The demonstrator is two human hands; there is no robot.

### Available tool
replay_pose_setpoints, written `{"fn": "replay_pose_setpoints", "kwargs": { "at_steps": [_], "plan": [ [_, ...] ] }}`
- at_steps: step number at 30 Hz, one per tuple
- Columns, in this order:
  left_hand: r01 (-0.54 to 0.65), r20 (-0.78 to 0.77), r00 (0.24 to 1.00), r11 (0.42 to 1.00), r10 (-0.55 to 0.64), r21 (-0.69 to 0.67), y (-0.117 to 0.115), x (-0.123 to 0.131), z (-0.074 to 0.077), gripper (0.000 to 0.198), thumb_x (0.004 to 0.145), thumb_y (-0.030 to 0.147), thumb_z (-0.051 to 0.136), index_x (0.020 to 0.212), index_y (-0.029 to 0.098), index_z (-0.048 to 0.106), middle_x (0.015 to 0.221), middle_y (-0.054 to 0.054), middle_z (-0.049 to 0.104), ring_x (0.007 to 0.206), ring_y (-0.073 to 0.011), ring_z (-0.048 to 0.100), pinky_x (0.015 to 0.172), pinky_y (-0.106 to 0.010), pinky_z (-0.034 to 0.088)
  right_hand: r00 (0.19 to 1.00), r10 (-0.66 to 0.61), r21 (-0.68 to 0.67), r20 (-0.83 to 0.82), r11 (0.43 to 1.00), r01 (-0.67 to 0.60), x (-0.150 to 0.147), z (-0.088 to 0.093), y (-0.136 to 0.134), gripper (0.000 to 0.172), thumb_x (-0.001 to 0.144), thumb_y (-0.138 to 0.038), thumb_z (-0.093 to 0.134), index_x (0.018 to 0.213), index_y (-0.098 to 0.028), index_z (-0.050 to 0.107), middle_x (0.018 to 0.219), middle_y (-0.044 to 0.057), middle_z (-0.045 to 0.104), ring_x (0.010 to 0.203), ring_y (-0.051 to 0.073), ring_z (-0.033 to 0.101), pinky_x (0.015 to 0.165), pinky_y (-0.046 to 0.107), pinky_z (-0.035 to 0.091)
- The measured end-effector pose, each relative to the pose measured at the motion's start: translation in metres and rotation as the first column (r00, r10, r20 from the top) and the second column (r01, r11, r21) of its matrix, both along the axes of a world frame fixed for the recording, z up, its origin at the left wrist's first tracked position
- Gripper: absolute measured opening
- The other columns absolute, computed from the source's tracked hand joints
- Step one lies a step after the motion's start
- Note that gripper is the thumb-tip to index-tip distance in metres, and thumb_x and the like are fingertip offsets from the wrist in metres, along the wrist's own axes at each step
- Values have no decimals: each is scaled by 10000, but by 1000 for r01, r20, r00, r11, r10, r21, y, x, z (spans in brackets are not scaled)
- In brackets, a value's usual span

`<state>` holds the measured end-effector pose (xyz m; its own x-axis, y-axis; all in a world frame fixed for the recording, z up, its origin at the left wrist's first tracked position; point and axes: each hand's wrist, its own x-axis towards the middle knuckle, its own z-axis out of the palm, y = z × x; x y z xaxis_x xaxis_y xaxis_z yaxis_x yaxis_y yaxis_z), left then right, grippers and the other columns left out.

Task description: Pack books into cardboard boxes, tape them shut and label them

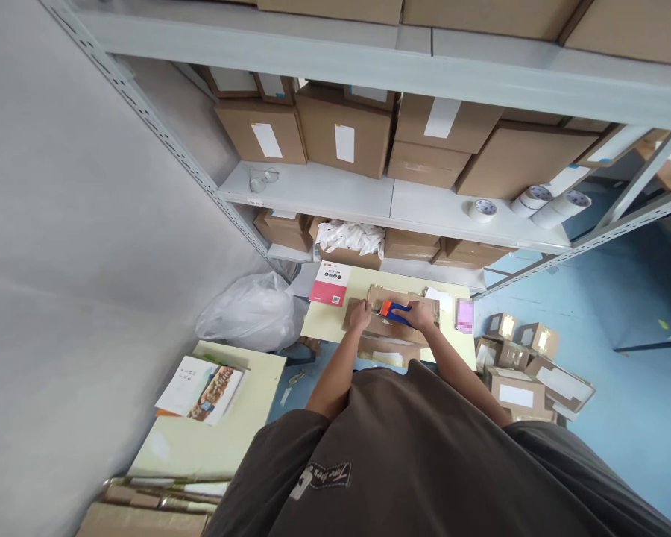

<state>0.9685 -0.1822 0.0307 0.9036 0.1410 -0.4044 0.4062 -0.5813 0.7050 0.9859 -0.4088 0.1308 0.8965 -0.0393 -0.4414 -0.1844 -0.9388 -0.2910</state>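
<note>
1. Your right grip is closed around a blue-and-orange tool, which lies across the top of the cardboard box.
2. Your left grip has its fingers curled at the box's left part; the view is too small for you to be sure, so I cannot tell whether it pinches anything.
3. The box sits on the pale yellow tabletop, beneath and between both of your grips.
4. Left of your left grip, and a little beyond it, you have a pink-and-white booklet on the tabletop.
5. Just beyond your right grip lies white paper; farther right of it, near the tabletop's edge, is a pink item.
6. Well beyond your right grip, rolls of tape stand on the shelf.
</note>
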Motion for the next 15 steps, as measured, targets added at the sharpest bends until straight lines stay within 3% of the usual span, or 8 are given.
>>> {"fn": "replay_pose_setpoints", "kwargs": {
  "at_steps": [10, 15],
  "plan": [
    [56, -47, 998, 990, -50, 128, -10, -2, 4, 514, 1149, 412, 299, 1355, 119, 667, 1285, -246, 756, 1225, -322, 723, 1012, -389, 497, 995, 86, -30, -56, 996, -88, 10, 4, 14, 620, 872, -759, 751, 1078, -177, 813, 1101, 179, 804, 1007, 311, 755, 782, 314, 500],
    [56, -54, 997, 982, -47, 179, -11, 1, 5, 479, 1143, 391, 344, 1362, 115, 667, 1246, -253, 767, 1203, -319, 737, 1005, -378, 501, 989, 131, -54, -76, 989, -135, 26, 12, -15, 585, 817, -750, 815, 949, -180, 821, 1030, 163, 811, 955, 304, 755, 755, 314, 507]
  ]
}}
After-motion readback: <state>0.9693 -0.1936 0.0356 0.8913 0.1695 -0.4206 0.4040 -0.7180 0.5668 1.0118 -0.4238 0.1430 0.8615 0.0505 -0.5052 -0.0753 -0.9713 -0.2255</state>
